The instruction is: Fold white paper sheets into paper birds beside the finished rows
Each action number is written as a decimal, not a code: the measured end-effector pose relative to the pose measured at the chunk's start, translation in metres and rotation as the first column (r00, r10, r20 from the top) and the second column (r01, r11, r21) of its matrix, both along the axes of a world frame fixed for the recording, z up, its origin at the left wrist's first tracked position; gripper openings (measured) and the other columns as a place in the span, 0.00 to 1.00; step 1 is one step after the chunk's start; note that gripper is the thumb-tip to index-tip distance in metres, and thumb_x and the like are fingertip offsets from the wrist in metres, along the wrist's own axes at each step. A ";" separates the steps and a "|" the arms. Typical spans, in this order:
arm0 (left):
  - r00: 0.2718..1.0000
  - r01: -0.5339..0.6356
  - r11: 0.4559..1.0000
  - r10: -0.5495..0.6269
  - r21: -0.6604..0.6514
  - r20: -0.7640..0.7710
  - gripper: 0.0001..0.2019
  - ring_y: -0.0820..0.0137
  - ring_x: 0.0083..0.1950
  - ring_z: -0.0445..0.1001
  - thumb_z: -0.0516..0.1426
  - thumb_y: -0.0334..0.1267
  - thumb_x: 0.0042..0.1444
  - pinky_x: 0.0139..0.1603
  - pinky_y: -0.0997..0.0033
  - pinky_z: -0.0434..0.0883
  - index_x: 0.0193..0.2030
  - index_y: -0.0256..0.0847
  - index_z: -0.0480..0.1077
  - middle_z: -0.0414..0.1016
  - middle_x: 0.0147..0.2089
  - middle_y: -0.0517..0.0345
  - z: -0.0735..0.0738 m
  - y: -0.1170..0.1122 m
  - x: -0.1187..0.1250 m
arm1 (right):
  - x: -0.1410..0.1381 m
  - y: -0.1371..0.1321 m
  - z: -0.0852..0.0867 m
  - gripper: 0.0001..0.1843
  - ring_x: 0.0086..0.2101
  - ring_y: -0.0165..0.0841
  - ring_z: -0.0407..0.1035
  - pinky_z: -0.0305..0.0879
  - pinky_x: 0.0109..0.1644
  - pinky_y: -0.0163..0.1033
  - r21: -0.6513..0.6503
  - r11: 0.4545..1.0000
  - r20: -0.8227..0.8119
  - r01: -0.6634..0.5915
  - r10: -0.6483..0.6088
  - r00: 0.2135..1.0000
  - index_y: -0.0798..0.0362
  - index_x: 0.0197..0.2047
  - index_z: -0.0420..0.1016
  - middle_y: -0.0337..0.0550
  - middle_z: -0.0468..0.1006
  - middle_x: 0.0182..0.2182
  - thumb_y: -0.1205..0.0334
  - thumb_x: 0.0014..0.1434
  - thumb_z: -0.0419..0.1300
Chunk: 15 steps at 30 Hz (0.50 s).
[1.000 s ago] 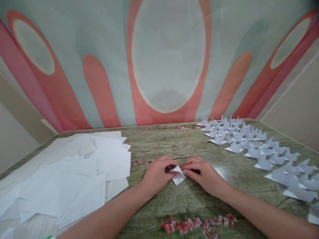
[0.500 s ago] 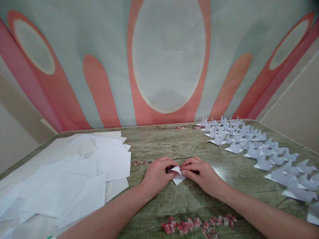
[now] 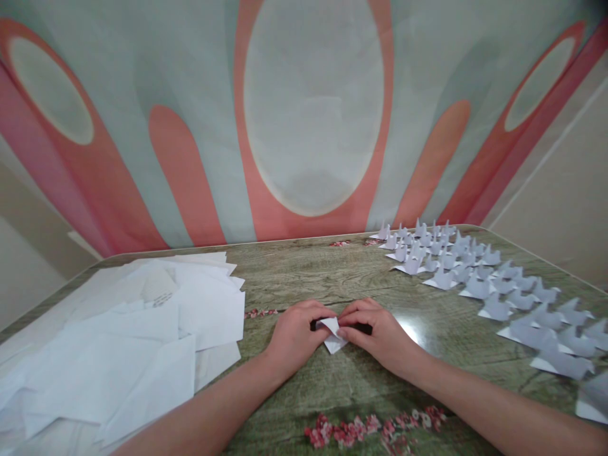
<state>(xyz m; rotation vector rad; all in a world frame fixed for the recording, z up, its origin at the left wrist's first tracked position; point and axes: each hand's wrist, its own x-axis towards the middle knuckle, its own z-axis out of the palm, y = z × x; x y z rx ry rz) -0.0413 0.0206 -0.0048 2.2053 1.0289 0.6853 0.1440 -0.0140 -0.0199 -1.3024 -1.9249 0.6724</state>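
Observation:
A small piece of folded white paper (image 3: pixel 334 344) is between my two hands, just above the tabletop near the middle. My left hand (image 3: pixel 300 330) pinches its left side, fingers curled over the far edge. On the other side, my right hand (image 3: pixel 373 329) grips the paper between thumb and fingers. One flap stands raised and the lower corner points toward me. The fingertips partly hide the far part of the paper.
A wide pile of white paper sheets (image 3: pixel 137 354) covers the table's left side. Many folded paper cranes (image 3: pixel 476 284) stand in rows along the right. The wood-patterned table (image 3: pixel 285 269) has printed pink flowers (image 3: pixel 351 430) near me. A patterned backdrop (image 3: pixel 313 114) rises behind.
The view has shifted slightly to the right, so things sit a little further left. Both hands keep their hold on the paper, and its raised flap has tilted slightly.

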 end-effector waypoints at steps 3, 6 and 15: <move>1.000 -0.001 1.000 0.001 0.003 0.003 0.11 0.70 0.40 0.72 0.56 0.29 0.49 0.43 0.74 0.66 0.39 0.44 0.75 0.75 0.38 0.60 -0.001 0.001 0.001 | -0.001 -0.001 0.001 0.04 0.38 0.34 0.67 0.60 0.44 0.41 0.012 1.000 0.003 0.006 -0.006 1.000 0.48 0.33 0.78 0.40 0.77 0.34 0.61 0.53 0.62; 1.000 -0.002 1.000 0.002 -0.002 0.003 0.11 0.70 0.40 0.72 0.56 0.30 0.50 0.43 0.74 0.66 0.39 0.44 0.75 0.76 0.38 0.60 -0.001 0.001 0.001 | -0.002 -0.002 0.003 0.03 0.37 0.34 0.67 0.59 0.44 0.41 0.025 1.000 0.009 0.016 -0.016 1.000 0.49 0.32 0.77 0.40 0.76 0.34 0.61 0.53 0.62; 1.000 0.007 1.000 -0.007 -0.009 -0.024 0.12 0.69 0.41 0.72 0.54 0.28 0.50 0.44 0.72 0.66 0.39 0.45 0.75 0.76 0.39 0.60 0.004 -0.002 0.001 | -0.004 -0.004 0.006 0.03 0.36 0.34 0.67 0.59 0.43 0.41 0.052 0.998 0.016 0.029 -0.030 0.999 0.51 0.32 0.75 0.41 0.76 0.33 0.62 0.53 0.61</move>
